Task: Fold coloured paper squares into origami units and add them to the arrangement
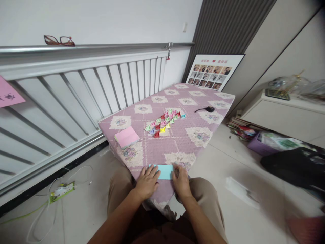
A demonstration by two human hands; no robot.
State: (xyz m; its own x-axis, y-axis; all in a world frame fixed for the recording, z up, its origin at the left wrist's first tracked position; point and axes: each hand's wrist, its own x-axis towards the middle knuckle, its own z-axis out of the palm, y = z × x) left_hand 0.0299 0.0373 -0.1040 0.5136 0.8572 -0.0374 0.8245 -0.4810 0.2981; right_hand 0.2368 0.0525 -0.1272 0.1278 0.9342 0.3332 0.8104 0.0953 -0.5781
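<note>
A light-blue sheet of paper (166, 172), folded into a strip, lies flat at the near end of the table. My left hand (147, 181) rests on the strip's left end, fingers stretched out flat. At the right end, the curled fingers of my right hand (180, 179) grip the edge of the paper. Ahead to the left is a stack of square paper (127, 137) with a pink sheet on top. Several small folded paper figures (165, 122) in red, green, pink, yellow and blue stand in rows mid-table.
A patterned pink cloth covers the table (154, 149). A small black object with a strap (209, 108) lies farther back. A framed photo board (213, 73) leans at the far end. Left are a white radiator (122, 84), glasses (59, 41) on a pipe and a power strip (62, 191).
</note>
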